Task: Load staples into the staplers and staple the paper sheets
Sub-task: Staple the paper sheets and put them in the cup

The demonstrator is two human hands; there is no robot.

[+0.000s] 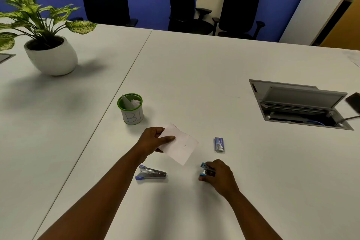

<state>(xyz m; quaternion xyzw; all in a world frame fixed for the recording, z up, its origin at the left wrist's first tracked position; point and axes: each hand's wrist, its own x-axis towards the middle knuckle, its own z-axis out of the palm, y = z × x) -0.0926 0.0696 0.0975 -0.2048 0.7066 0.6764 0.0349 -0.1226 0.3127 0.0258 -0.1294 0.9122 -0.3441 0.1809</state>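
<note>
Fingers: left hand (151,141) is pinching the paper sheets (179,145) at their left edge, thumb lying on top; right hand (218,176) is curling round a small stapler (206,171), fingers clamped on it near the table (214,68).
Paper: it's hanging tilted just above the tabletop, near the middle, and there looks to be a short staple mark already sitting in it.
Other stapler: the second stapler (151,173) is lying on its side, near-left, just below the paper, nobody touching it.
Staple box: the staple box (219,144) is sitting right of the paper, far side of the right hand.
Doing it well: I'd say keep the sheets squared with that pinch, slide the corner fully into the stapler's mouth, then squeeze in one firm go.
Materials: thin floppy white paper, shiny metal stapler bodies with blue plastic ends, small cardboard-looking box, smooth matte table.
Background stuff: green-rimmed cup (130,109) holding paper scraps, far-left of the paper.
</note>
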